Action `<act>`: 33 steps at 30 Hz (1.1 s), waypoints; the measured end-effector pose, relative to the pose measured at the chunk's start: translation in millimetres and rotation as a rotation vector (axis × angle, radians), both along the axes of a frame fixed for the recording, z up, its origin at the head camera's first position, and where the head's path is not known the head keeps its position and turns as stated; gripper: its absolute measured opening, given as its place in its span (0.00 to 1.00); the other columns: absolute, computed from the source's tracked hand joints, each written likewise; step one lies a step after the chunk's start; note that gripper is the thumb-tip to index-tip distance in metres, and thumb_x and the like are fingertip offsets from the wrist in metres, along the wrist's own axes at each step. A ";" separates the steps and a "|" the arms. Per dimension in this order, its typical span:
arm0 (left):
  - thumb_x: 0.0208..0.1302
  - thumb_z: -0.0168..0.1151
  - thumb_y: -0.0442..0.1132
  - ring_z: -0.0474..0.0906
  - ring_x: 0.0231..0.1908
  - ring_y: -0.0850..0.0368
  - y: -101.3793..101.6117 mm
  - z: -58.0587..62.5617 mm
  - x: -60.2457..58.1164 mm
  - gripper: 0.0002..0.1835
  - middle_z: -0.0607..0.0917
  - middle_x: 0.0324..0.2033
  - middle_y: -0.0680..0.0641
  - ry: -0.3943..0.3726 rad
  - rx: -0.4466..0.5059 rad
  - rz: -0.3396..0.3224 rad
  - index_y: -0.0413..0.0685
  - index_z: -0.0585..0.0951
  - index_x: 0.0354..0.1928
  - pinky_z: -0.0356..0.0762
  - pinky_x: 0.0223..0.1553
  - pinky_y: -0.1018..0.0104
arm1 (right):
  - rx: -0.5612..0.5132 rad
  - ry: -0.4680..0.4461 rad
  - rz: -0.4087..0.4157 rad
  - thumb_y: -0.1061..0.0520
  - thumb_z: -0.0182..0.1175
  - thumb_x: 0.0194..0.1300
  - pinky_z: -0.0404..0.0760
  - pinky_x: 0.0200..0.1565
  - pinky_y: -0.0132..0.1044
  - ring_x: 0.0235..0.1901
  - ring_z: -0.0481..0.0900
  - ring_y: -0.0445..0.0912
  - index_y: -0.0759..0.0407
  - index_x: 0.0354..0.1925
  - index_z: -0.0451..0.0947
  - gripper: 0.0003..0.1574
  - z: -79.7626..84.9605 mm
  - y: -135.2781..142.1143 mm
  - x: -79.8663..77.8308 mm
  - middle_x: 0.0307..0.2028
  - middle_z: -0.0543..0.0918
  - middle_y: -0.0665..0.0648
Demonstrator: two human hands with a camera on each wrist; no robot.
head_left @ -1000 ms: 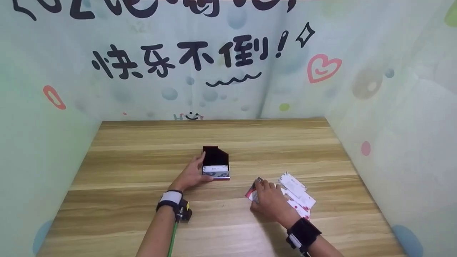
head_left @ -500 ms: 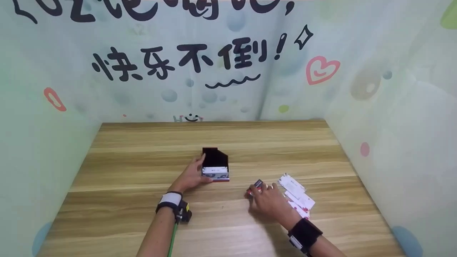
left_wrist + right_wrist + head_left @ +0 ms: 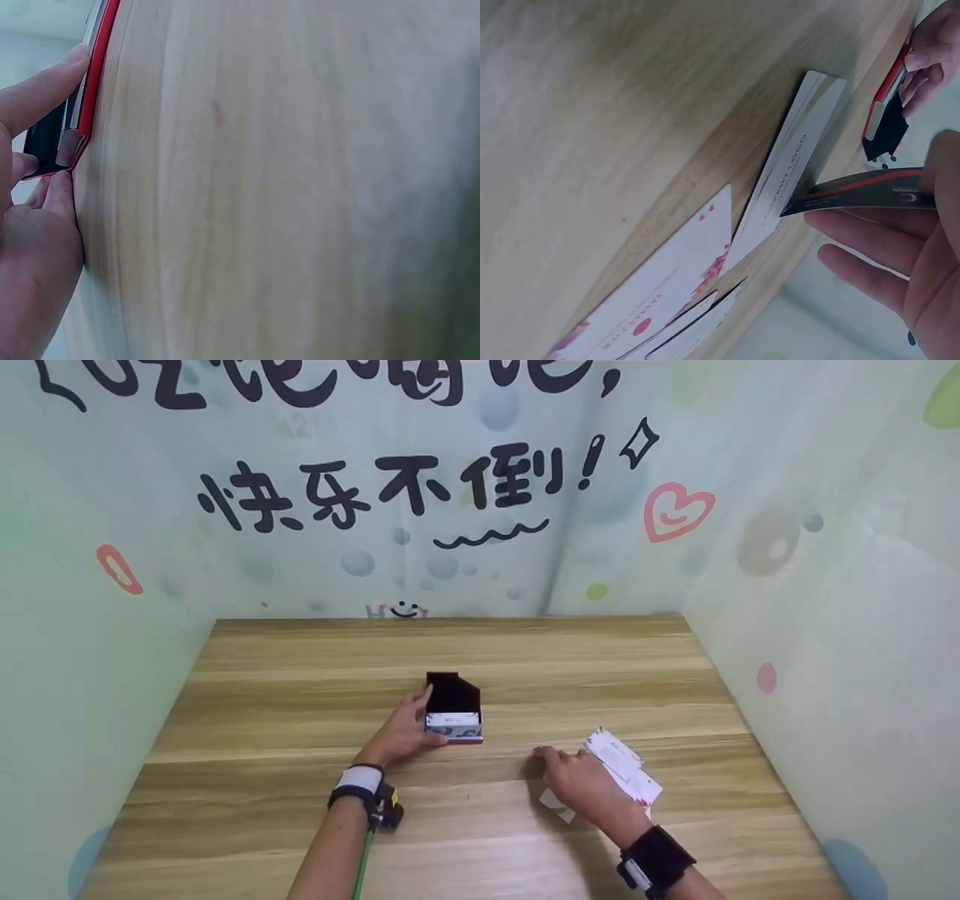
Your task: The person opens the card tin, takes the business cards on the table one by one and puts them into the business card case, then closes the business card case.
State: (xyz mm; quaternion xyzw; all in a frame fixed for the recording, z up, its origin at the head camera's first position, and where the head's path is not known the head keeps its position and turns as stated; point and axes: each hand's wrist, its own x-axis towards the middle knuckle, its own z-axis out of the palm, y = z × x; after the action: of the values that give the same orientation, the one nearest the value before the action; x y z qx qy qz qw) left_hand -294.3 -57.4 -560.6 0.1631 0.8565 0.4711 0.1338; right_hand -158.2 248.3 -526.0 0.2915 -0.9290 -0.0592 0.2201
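My left hand (image 3: 397, 733) grips the left side of a small open card box (image 3: 452, 694). The box is black inside and red outside, and a stack of business cards (image 3: 452, 720) stands at its front. In the left wrist view the thumb (image 3: 45, 94) lies across the front of the box. My right hand (image 3: 589, 787) pinches a dark business card (image 3: 862, 191) with a red stripe, tilted and slightly bent. That card's lower corner meets or nearly meets a white card (image 3: 787, 161) lettered "COMPANY LOGO". Fingers hide most of the dark card in the head view.
Several white cards (image 3: 630, 772) lie overlapping right of my right hand, one with pink flower print (image 3: 660, 292). The wooden table (image 3: 300, 660) meets printed cloth walls (image 3: 480, 570) at its back and sides.
The dark-and-red card, visible left of my right fingers before, is now tilted and mostly hidden there. A pale card shows below that hand, which has shifted slightly right. My left hand keeps its grip.
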 end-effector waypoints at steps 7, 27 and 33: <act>0.53 0.76 0.40 0.51 0.76 0.34 -0.1 4.0 -1.7 0.57 0.55 0.76 0.34 -0.022 -0.027 0.003 0.51 0.50 0.80 0.50 0.77 0.42 | -0.232 -0.049 -0.016 0.69 0.61 0.60 0.81 0.27 0.40 0.29 0.82 0.49 0.58 0.51 0.81 0.20 -1.0 12.5 2.6 0.35 0.82 0.56; 0.51 0.78 0.42 0.53 0.75 0.32 -0.5 1.2 0.8 0.58 0.55 0.76 0.31 -0.020 0.010 -0.002 0.47 0.52 0.79 0.52 0.77 0.43 | -0.496 -0.114 -0.233 0.68 0.75 0.46 0.83 0.27 0.42 0.27 0.84 0.50 0.57 0.34 0.89 0.13 -7.3 19.4 12.5 0.32 0.84 0.54; 0.51 0.78 0.43 0.54 0.75 0.31 -2.0 0.8 1.5 0.58 0.56 0.75 0.30 -0.005 0.009 0.002 0.46 0.52 0.79 0.53 0.76 0.41 | -0.606 -0.209 -0.238 0.71 0.77 0.42 0.86 0.37 0.41 0.32 0.83 0.50 0.64 0.29 0.86 0.12 -5.6 19.0 9.2 0.29 0.83 0.58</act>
State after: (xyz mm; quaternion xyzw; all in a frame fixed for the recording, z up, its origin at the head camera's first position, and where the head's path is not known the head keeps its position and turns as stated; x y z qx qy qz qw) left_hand -292.8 -59.4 -559.8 0.1617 0.8542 0.4754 0.1348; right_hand -149.0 267.2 -531.6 0.1070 -0.9494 0.2244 0.1917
